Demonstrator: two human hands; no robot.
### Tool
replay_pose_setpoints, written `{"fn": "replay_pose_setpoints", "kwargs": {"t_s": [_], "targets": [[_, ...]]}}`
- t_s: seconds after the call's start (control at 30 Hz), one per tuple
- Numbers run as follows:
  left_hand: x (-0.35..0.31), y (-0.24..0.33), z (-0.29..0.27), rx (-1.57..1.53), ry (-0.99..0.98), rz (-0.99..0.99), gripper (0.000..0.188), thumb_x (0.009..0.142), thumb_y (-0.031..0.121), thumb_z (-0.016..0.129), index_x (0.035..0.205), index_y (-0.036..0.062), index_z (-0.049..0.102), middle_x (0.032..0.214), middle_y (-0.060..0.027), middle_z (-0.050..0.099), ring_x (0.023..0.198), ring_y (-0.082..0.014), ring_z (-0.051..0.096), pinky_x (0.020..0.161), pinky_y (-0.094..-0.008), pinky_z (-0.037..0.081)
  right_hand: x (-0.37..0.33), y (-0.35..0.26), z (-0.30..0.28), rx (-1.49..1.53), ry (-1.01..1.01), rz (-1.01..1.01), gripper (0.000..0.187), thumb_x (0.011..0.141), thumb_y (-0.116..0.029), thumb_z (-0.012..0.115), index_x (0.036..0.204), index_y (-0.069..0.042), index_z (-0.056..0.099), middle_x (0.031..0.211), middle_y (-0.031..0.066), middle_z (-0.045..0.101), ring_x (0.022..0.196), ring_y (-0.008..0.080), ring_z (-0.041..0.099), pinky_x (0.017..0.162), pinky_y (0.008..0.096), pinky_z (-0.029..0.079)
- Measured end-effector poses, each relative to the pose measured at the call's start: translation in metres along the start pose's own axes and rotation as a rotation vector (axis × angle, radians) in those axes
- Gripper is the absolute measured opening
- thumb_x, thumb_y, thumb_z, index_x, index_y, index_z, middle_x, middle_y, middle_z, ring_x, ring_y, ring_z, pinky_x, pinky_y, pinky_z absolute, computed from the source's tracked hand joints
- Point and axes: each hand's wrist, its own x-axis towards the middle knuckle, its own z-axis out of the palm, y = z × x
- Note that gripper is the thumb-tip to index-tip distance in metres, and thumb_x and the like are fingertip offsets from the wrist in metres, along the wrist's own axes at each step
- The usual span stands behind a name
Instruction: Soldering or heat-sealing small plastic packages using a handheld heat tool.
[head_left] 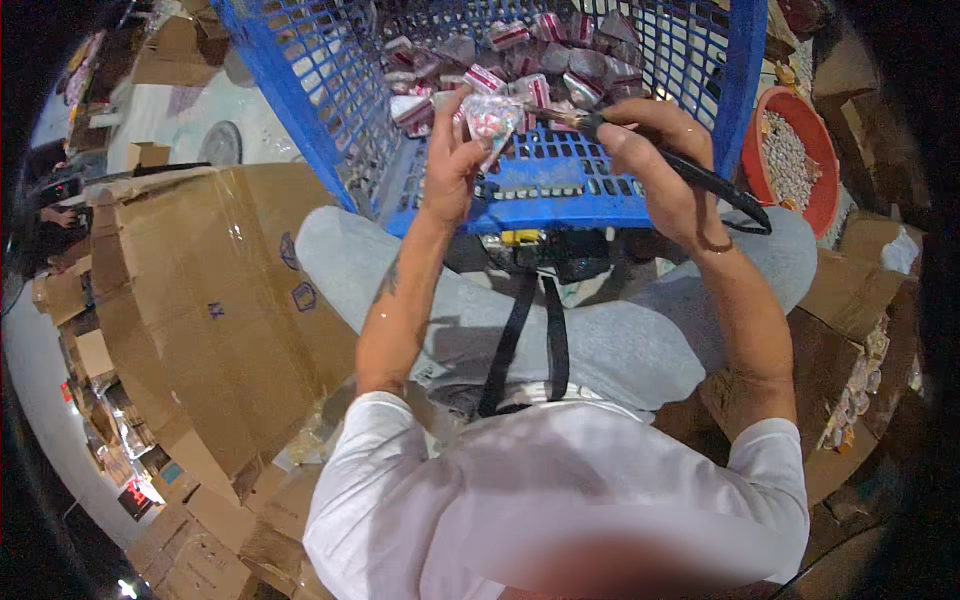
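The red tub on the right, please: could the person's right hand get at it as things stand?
Probably not straight away: the right hand looks near enough, but it holds a black-handled tool, and the right wall of the blue basket stands between it and the red tub.

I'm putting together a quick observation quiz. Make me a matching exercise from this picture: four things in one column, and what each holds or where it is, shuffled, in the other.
Things
1. Left hand
2. Red tub
3. Right hand
4. Large cardboard sheet

Holding or place
a. To the left of the person's legs
b. Holding a black-handled tool
c. Holding a clear packet with a red-and-white pattern
d. Right of the blue basket, with small pale pieces inside

Pairs: 1-c; 2-d; 3-b; 4-a
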Motion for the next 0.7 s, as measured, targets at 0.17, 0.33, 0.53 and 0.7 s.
{"fn": "replay_pose_setpoints", "kwargs": {"t_s": [0.17, 0.33, 0.53, 0.7], "targets": [[-0.0027, 0.0048, 0.0026, 0.256, -0.071, 0.183, 0.067, 0.083, 0.008, 0.059, 0.144, 0.0027, 0.034, 0.113, -0.0153, 0.065, 0.101, -0.0161, 0.063, 0.081, -0.0258, 0.049, 0.0003, 0.0053, 0.0054, -0.196, -0.048, -0.091, 0.026, 0.084, -0.022, 0.071, 0.098, 0.0, 0.069, 0.084, 0.014, 0.07, 0.075, 0.021, 0.067, 0.069, 0.0319, 0.052], [-0.0063, 0.0073, 0.0049, 0.312, -0.009, 0.121, 0.061, 0.083, 0.008, 0.059, 0.14, 0.0, 0.04, 0.111, -0.0144, 0.066, 0.099, -0.016, 0.063, 0.085, -0.0271, 0.049, -0.0002, 0.0063, 0.007, -0.26, -0.084, -0.107, 0.027, 0.084, -0.022, 0.07, 0.097, 0.001, 0.068, 0.084, 0.0167, 0.069, 0.076, 0.0233, 0.069, 0.069, 0.0325, 0.052], [-0.006, 0.0086, -0.0025, 0.428, 0.032, 0.198, 0.049, 0.084, 0.011, 0.058, 0.131, -0.0013, 0.054, 0.112, -0.0109, 0.065, 0.098, -0.0145, 0.062, 0.086, -0.0264, 0.048, 0.0008, 0.0086, 0.0079, -0.283, -0.12, -0.162, 0.027, 0.084, -0.022, 0.07, 0.096, 0.001, 0.068, 0.082, 0.0184, 0.069, 0.073, 0.0268, 0.069, 0.067, 0.0338, 0.053], [-0.006, 0.007, -0.0002, 0.464, 0.041, 0.184, 0.049, 0.082, 0.013, 0.06, 0.129, -0.0014, 0.056, 0.108, -0.0106, 0.066, 0.094, -0.0141, 0.062, 0.084, -0.0265, 0.049, -0.0003, 0.0088, 0.0055, -0.302, -0.131, -0.16, 0.025, 0.084, -0.022, 0.07, 0.094, 0.001, 0.068, 0.079, 0.0178, 0.068, 0.072, 0.0273, 0.07, 0.066, 0.0345, 0.053]]}}
